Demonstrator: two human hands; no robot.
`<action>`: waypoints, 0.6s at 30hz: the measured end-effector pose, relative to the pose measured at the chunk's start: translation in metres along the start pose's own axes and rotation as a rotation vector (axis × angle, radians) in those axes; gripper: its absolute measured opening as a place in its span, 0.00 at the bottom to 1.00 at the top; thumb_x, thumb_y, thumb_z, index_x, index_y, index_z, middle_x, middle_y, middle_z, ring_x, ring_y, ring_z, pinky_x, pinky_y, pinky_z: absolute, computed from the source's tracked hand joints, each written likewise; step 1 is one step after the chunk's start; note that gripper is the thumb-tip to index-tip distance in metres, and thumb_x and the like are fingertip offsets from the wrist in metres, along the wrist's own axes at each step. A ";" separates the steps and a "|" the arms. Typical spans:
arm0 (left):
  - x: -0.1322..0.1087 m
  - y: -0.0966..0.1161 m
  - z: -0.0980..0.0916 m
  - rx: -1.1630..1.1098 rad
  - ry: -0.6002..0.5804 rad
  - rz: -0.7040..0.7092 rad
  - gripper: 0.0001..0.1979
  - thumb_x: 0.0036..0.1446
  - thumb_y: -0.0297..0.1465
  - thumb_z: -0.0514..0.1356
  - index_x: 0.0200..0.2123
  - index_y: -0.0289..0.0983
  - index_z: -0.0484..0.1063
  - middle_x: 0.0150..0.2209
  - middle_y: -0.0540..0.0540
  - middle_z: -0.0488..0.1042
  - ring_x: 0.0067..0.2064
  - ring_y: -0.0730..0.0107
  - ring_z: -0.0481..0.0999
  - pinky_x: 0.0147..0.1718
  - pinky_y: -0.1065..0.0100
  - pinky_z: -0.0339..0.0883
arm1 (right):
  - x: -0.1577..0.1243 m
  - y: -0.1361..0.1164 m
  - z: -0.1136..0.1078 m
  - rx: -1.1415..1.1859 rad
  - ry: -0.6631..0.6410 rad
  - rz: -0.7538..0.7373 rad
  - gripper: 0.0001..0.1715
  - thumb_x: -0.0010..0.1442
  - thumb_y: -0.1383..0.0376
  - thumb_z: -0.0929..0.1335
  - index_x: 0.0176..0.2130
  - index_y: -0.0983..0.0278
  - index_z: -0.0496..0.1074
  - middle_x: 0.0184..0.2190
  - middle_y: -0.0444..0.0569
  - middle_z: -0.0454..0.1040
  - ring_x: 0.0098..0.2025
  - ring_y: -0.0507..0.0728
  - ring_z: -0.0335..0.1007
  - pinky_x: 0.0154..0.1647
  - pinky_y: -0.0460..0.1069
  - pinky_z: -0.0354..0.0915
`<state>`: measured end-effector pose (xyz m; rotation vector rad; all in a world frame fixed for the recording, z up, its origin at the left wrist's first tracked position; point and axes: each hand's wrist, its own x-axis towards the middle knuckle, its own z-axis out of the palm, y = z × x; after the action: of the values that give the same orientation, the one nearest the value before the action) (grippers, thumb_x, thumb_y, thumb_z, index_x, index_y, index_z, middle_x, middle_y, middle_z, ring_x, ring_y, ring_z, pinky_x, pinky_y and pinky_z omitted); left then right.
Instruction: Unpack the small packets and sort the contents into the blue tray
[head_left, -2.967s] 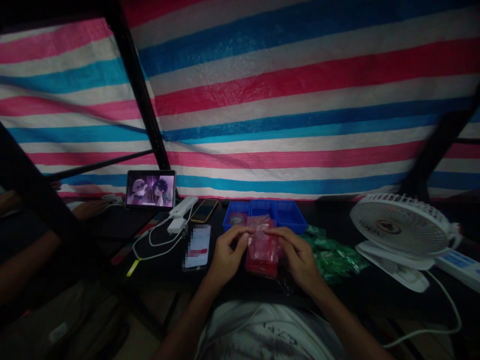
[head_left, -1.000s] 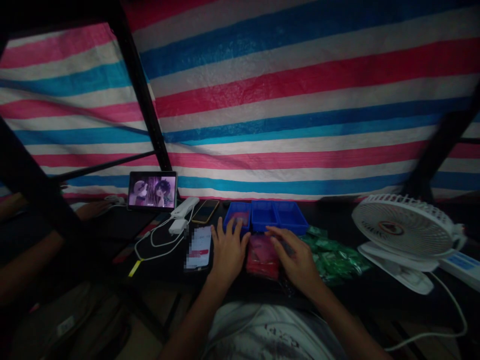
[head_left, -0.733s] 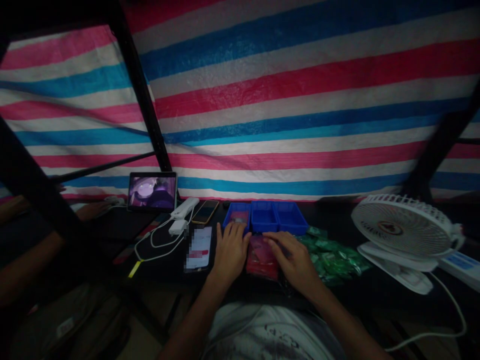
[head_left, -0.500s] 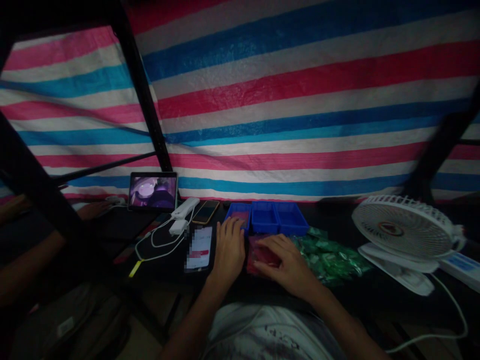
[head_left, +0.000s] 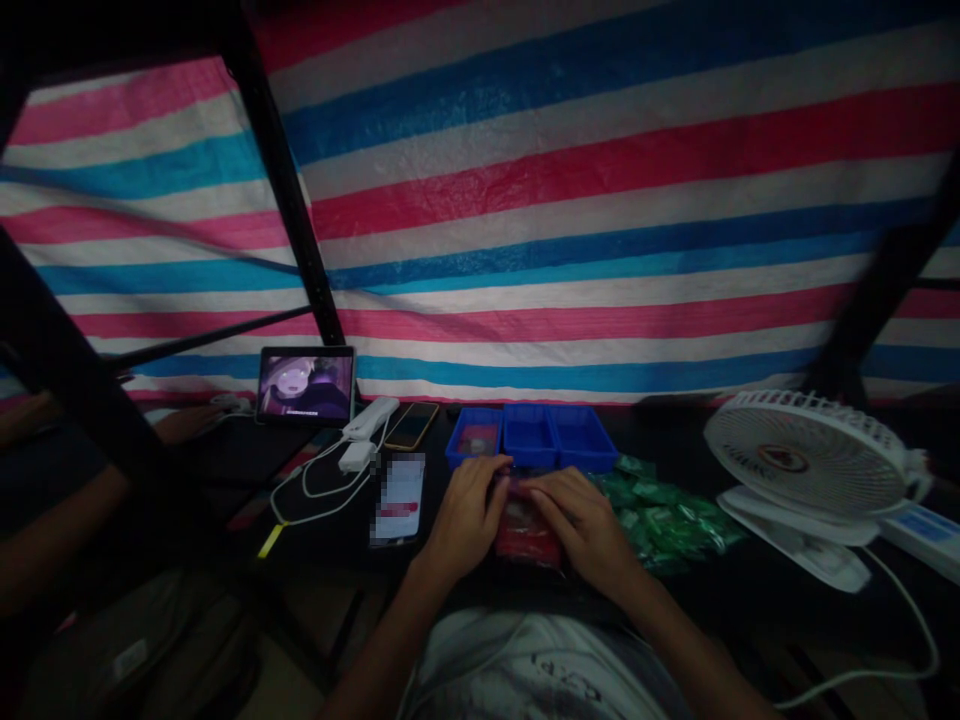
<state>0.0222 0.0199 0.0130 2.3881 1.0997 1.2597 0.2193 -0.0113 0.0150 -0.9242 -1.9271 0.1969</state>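
Observation:
A red, shiny plastic bag point(head_left: 528, 535) lies on the dark table in front of me, between my hands. My left hand point(head_left: 469, 515) is at its upper left edge, thumb and fingers closed together there. From the other side, my right hand point(head_left: 581, 510) pinches the bag's upper right edge. Just beyond stand blue trays: the left tray point(head_left: 454, 452) holds something reddish with a small pale piece on it, and the joined pair of blue trays point(head_left: 553, 465) is behind my fingertips. What lies under my fingertips is hidden.
Green plastic packets point(head_left: 667, 515) are heaped on the right, near a white fan point(head_left: 795, 460). On the left lie a lit phone point(head_left: 399, 500), another phone point(head_left: 412, 425), white cables with an adapter point(head_left: 357, 455) and a tablet point(head_left: 306, 385). Another person's arm point(head_left: 71, 515) reaches in at far left.
My left hand has moved from the left blue tray, right and down, to the red bag. My right hand has shifted slightly, and both hands now meet at the bag's upper edge.

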 end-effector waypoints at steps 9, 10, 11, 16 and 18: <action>-0.001 0.003 -0.003 -0.030 -0.088 0.013 0.16 0.64 0.37 0.63 0.53 0.41 0.70 0.50 0.42 0.75 0.53 0.56 0.72 0.54 0.55 0.66 | -0.009 0.006 0.002 0.003 0.173 0.001 0.14 0.72 0.65 0.63 0.50 0.58 0.76 0.45 0.49 0.82 0.45 0.59 0.78 0.49 0.54 0.71; 0.000 0.003 -0.003 -0.036 -0.081 0.005 0.14 0.64 0.36 0.62 0.52 0.41 0.70 0.49 0.42 0.75 0.52 0.57 0.73 0.53 0.56 0.66 | -0.009 0.007 0.002 0.010 0.181 0.017 0.14 0.72 0.65 0.63 0.50 0.58 0.76 0.45 0.49 0.82 0.46 0.59 0.78 0.49 0.53 0.71; 0.000 0.003 -0.003 -0.042 -0.071 -0.004 0.12 0.65 0.35 0.62 0.51 0.40 0.71 0.48 0.43 0.75 0.51 0.57 0.73 0.53 0.57 0.67 | -0.010 0.007 0.002 0.019 0.184 0.033 0.14 0.72 0.65 0.62 0.50 0.58 0.76 0.45 0.49 0.81 0.47 0.59 0.78 0.50 0.53 0.71; -0.003 -0.003 0.001 -0.071 -0.012 -0.042 0.10 0.66 0.34 0.61 0.49 0.40 0.70 0.47 0.44 0.76 0.50 0.59 0.74 0.53 0.58 0.67 | -0.010 0.006 0.003 0.025 0.194 0.082 0.13 0.72 0.64 0.62 0.51 0.59 0.73 0.46 0.50 0.80 0.48 0.59 0.78 0.49 0.51 0.71; -0.005 -0.006 0.003 -0.083 0.021 -0.061 0.10 0.66 0.35 0.60 0.49 0.40 0.69 0.47 0.44 0.76 0.50 0.59 0.75 0.52 0.58 0.68 | -0.009 0.005 0.004 0.004 0.200 0.105 0.13 0.72 0.64 0.61 0.51 0.59 0.73 0.45 0.50 0.79 0.46 0.59 0.77 0.48 0.52 0.71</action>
<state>0.0196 0.0210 0.0053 2.2687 1.0958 1.2868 0.2212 -0.0127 0.0047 -1.0043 -1.6957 0.1631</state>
